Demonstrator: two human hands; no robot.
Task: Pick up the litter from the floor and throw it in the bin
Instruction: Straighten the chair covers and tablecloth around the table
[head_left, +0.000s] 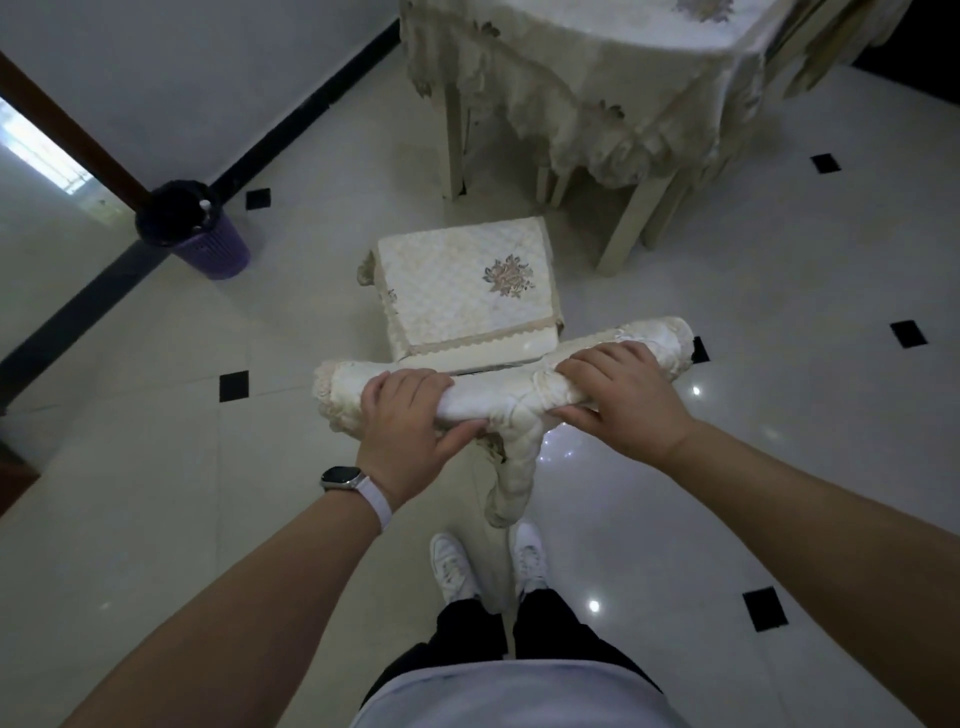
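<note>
Two-handed grip: left hand (408, 421) and right hand (626, 397), fingers curled round cream fabric-covered chair back (493, 402); purple plastic bin (213, 254) upper left.

I stand on a glossy pale tile floor (156, 493) set with small black squares (234, 385) at the tile corners. My white shoes (453, 564) are side by side on it. Straight ahead a chair (467, 296) stands on the tiles; its cream quilted seat cover has a stitched flower and hides the legs. Beyond it the cream legs (631, 223) of a table (597, 67) draped in a lace cloth come down to the floor. To my left, by the dark skirting (78, 306), a purple bin (213, 249) with a black liner sits on the tiles, well apart from the chair.
</note>
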